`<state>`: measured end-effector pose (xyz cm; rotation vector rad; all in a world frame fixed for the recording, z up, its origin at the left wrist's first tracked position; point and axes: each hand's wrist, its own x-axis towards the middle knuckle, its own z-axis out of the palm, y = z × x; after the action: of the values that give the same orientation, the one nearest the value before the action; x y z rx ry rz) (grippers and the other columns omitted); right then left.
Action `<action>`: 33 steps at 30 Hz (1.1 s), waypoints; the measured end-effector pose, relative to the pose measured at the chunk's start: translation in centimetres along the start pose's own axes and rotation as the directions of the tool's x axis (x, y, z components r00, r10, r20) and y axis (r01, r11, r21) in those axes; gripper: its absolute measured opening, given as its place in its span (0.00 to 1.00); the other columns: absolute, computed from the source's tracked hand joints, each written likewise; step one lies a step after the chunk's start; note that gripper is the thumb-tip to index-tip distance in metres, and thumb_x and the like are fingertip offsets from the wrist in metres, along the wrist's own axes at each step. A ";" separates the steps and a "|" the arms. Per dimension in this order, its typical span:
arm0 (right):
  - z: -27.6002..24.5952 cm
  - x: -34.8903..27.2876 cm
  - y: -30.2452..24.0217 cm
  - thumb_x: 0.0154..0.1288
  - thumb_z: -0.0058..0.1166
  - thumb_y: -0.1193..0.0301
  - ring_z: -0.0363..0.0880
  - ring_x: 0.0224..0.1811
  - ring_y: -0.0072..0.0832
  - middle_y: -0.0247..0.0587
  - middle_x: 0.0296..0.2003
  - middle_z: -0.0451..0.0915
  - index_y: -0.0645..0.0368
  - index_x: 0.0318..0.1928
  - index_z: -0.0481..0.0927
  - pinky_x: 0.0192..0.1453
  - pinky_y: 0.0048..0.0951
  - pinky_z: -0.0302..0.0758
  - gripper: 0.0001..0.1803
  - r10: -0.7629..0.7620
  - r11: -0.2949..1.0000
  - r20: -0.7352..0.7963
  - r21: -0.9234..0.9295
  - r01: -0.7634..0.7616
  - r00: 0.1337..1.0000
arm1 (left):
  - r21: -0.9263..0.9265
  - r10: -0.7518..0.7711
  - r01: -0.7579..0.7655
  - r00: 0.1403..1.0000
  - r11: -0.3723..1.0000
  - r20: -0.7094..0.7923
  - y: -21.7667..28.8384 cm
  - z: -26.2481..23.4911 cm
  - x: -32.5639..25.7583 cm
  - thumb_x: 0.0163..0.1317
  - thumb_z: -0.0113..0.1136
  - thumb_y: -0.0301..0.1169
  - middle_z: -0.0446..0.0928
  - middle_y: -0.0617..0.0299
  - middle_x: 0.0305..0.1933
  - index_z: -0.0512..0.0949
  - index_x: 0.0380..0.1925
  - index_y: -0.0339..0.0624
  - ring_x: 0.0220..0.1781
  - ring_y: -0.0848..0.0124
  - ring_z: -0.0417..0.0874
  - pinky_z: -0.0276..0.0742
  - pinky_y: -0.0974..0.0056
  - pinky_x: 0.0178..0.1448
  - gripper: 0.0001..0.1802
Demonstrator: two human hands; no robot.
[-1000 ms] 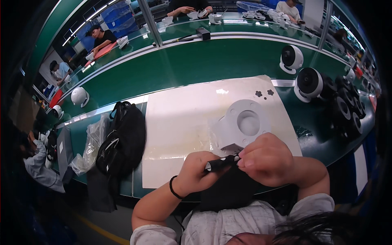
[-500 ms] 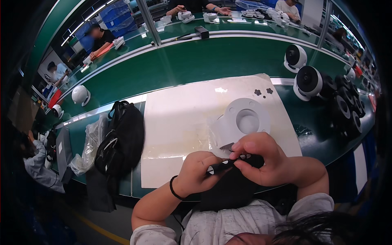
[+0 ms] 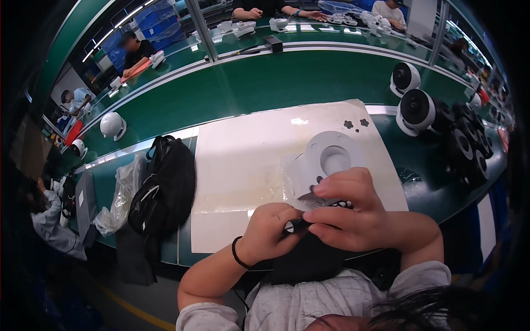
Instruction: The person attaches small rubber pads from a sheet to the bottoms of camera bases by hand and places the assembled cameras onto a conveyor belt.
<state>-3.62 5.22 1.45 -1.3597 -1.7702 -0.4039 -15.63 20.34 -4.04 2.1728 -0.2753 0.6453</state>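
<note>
In my left hand (image 3: 270,230) is a narrow black strip with white spots (image 3: 296,224), gripped between closed fingers. My right hand (image 3: 353,212) pinches the strip's other end with thumb and a finger, its index finger raised above. A small dark piece (image 3: 313,188) shows at that index fingertip; whether it sticks to the finger or lies on the part behind, I cannot tell. Just beyond my hands a white plastic part with a round ring (image 3: 338,144) rests on the white work mat (image 3: 237,165), partly covered by my right hand.
Small black flower-shaped pieces (image 3: 348,124) lie at the mat's far right. A black bag (image 3: 165,187) and clear plastic bag (image 3: 122,193) sit left. White-and-black cameras (image 3: 416,110) and several black round parts (image 3: 472,146) stand right. Beyond runs a green conveyor (image 3: 265,77); people work behind it.
My right index finger has lifted off the strip, and the dark piece now shows at its tip. My left hand has barely moved. The white cameras on the conveyor have shifted slightly right.
</note>
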 end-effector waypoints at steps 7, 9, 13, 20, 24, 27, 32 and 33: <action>0.2 -0.2 0.0 0.40 0.63 0.72 0.66 0.47 0.34 0.34 0.48 0.70 0.51 0.30 0.79 0.47 0.32 0.62 0.12 -0.065 0.998 0.099 -0.004 0.066 0.993 | -0.012 0.026 -0.026 0.999 1.000 -0.029 -0.3 0.3 -0.2 0.37 0.60 0.24 0.70 0.56 0.20 0.74 0.28 0.40 0.23 0.58 0.73 0.67 0.61 0.25 0.12; -0.2 -0.7 0.4 0.39 0.61 0.73 0.66 0.51 0.33 0.35 0.50 0.70 0.53 0.29 0.76 0.49 0.34 0.58 0.12 -0.117 0.993 0.077 0.021 0.116 0.990 | -0.022 0.004 -0.004 1.000 1.000 -0.023 -0.4 0.4 -0.1 0.38 0.60 0.24 0.70 0.56 0.20 0.74 0.28 0.41 0.23 0.58 0.73 0.67 0.61 0.25 0.12; -1.7 0.0 2.8 0.43 0.60 0.73 0.62 0.56 0.38 0.39 0.52 0.67 0.52 0.26 0.77 0.58 0.35 0.56 0.07 0.167 0.985 -0.025 -0.036 -0.168 0.986 | 0.035 0.085 -0.085 0.996 0.996 -0.017 -0.3 0.3 -0.2 0.41 0.61 0.25 0.73 0.56 0.26 0.76 0.28 0.42 0.23 0.61 0.75 0.68 0.63 0.25 0.10; -3.3 0.2 7.8 0.53 0.56 0.69 0.57 0.60 0.36 0.41 0.55 0.64 0.54 0.31 0.77 0.62 0.36 0.54 0.05 0.603 0.758 0.115 0.227 -0.612 0.789 | -0.020 0.190 -0.193 0.976 0.981 -0.101 -1.0 0.8 0.3 0.39 0.64 0.23 0.62 0.42 0.59 0.78 0.35 0.42 0.32 0.68 0.80 0.73 0.70 0.30 0.17; -4.2 0.1 8.4 0.54 0.54 0.67 0.57 0.61 0.35 0.40 0.55 0.65 0.55 0.32 0.78 0.62 0.36 0.54 0.07 0.655 0.649 0.226 0.321 -0.690 0.721 | 0.015 0.112 -0.112 0.993 0.994 -0.035 -0.5 0.2 0.2 0.39 0.64 0.25 0.66 0.44 0.57 0.77 0.32 0.42 0.26 0.68 0.79 0.71 0.70 0.27 0.15; -5.2 0.6 7.8 0.52 0.54 0.73 0.59 0.61 0.35 0.41 0.54 0.67 0.58 0.32 0.77 0.62 0.36 0.55 0.05 0.618 0.696 0.276 0.242 -0.676 0.736 | 0.162 0.202 -0.200 0.979 0.966 -0.002 -0.5 -0.1 0.2 0.38 0.64 0.27 0.68 0.48 0.56 0.77 0.30 0.43 0.20 0.67 0.75 0.68 0.70 0.24 0.14; -6.4 0.6 6.2 0.54 0.55 0.67 0.60 0.60 0.38 0.38 0.50 0.70 0.55 0.35 0.79 0.63 0.39 0.54 0.09 0.295 0.937 0.270 -0.271 -0.222 0.917 | 0.217 0.261 -0.261 0.965 0.941 0.033 -0.5 0.0 -0.1 0.33 0.64 0.28 0.68 0.50 0.56 0.76 0.32 0.43 0.17 0.69 0.70 0.67 0.69 0.22 0.19; -6.3 0.7 5.7 0.54 0.55 0.67 0.60 0.60 0.38 0.38 0.50 0.70 0.55 0.35 0.79 0.63 0.39 0.54 0.09 0.295 0.937 0.270 -0.267 -0.223 0.917 | 0.223 0.262 -0.264 0.964 0.938 0.042 -0.6 -0.1 -0.1 0.33 0.64 0.28 0.68 0.50 0.56 0.76 0.32 0.42 0.17 0.69 0.71 0.67 0.69 0.23 0.20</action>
<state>4.18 3.34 4.42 -1.8861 -1.7922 -0.2674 -15.52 20.80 -4.42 2.3810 -0.5283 0.8490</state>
